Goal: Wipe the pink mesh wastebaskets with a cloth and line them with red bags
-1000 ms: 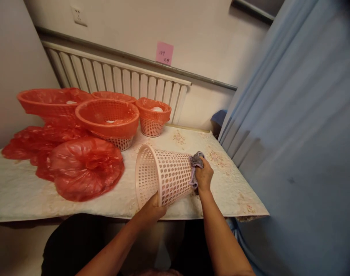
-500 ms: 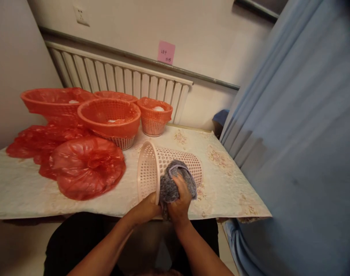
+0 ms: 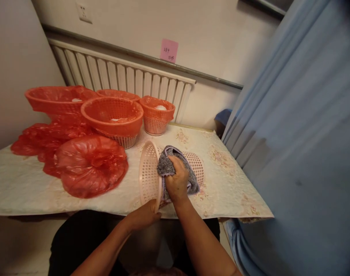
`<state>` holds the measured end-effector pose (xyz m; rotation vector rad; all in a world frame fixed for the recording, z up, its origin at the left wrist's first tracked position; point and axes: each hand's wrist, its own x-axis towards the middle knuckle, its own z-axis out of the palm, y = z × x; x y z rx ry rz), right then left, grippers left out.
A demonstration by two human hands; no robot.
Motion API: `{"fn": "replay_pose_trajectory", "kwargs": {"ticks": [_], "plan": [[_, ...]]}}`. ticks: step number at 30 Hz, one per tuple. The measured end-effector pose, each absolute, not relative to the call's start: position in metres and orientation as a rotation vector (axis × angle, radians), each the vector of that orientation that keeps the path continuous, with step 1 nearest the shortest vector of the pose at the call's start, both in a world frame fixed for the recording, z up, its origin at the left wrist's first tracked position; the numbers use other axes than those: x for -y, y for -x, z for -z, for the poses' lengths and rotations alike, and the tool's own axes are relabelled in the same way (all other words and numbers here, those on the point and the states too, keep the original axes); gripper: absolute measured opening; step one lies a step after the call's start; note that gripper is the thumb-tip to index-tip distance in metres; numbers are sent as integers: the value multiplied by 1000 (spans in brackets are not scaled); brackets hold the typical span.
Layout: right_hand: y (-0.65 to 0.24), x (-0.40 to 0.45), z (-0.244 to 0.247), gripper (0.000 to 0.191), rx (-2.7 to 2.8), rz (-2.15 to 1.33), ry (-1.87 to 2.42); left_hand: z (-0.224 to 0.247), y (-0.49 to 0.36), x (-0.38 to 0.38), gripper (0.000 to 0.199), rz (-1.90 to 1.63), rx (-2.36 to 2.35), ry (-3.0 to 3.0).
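Observation:
A pale pink perforated plastic basket (image 3: 149, 174) lies on its side on the table, its wide mouth facing left. My left hand (image 3: 144, 214) is closed on the near, lower part of its rim. In my right hand (image 3: 177, 178) is a bunched grey cloth (image 3: 167, 161) with a light purple edge, pressed against the outer side of the basket. The cloth hides much of the basket's wall.
Several baskets lined with red plastic bags (image 3: 112, 111) stand at the back left, with white things inside some. A puffed red bag (image 3: 91, 165) lies in front of them. A radiator (image 3: 120, 78) runs behind; a blue curtain (image 3: 292, 134) hangs at the right.
My right hand has moved the cloth up along the basket's side, away from my left hand. My left hand stays at the rim. The whole view has shifted slightly.

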<state>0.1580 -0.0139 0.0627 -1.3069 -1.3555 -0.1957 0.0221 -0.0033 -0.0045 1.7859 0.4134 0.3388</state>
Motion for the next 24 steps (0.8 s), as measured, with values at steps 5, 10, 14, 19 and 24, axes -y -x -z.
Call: {"fn": "replay_pose_trajectory", "kwargs": {"ticks": [5, 10, 14, 19, 24], "plan": [[-156, 25, -56, 48, 1344, 211, 1323, -8, -37, 1, 57, -494, -509, -1601], [-167, 29, -52, 53, 1389, 249, 1340, -22, -44, 7, 44, -488, -554, -1542], [-206, 19, -43, 50, 1381, 294, 1415, -22, -42, 12, 48, -491, -481, -1502], [-283, 16, -20, 44, 1124, 364, 1664, -20, -40, 13, 60, -445, -441, -1512], [-306, 37, 3, 45, 882, 408, 1730, -17, -35, 10, 62, -439, -468, -1567]]}}
